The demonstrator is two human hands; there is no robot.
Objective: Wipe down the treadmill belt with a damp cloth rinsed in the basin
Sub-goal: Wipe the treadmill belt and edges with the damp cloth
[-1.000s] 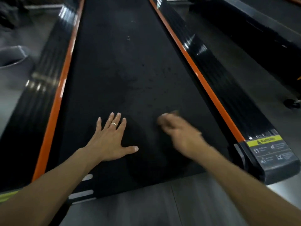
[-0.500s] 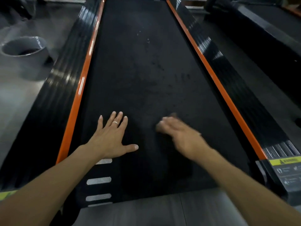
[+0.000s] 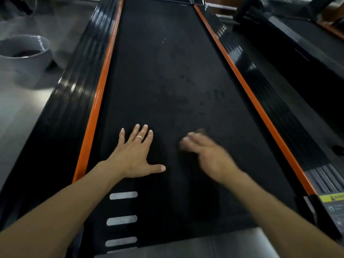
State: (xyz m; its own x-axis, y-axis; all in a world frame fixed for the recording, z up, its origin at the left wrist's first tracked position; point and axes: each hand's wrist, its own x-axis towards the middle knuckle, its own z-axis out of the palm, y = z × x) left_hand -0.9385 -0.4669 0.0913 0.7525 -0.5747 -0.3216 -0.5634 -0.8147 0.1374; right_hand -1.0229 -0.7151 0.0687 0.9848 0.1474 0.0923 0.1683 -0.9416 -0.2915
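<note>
The black treadmill belt (image 3: 167, 81) runs away from me between two orange strips, with dull smudges in its middle. My left hand (image 3: 134, 155) lies flat on the belt with its fingers spread and a ring on one finger. To its right, my right hand (image 3: 206, 155) is blurred by motion and presses down on the belt with fairly straight fingers. A small brownish bit of the cloth (image 3: 201, 130) shows just beyond its fingertips; the rest of the cloth is hidden. The grey basin (image 3: 37, 62) stands on the floor at the far left, out of both hands' reach.
Glossy black side rails (image 3: 70, 101) flank the belt. White marker strips (image 3: 123, 195) sit on the belt near my left forearm. A yellow warning label (image 3: 333, 197) marks the right rear corner. A second treadmill (image 3: 307, 53) stands to the right, across a strip of grey floor.
The view has swung so that the basin and more white marker strips come into sight. My left hand stays flat in place. My right hand stays blurred beside it with little shift.
</note>
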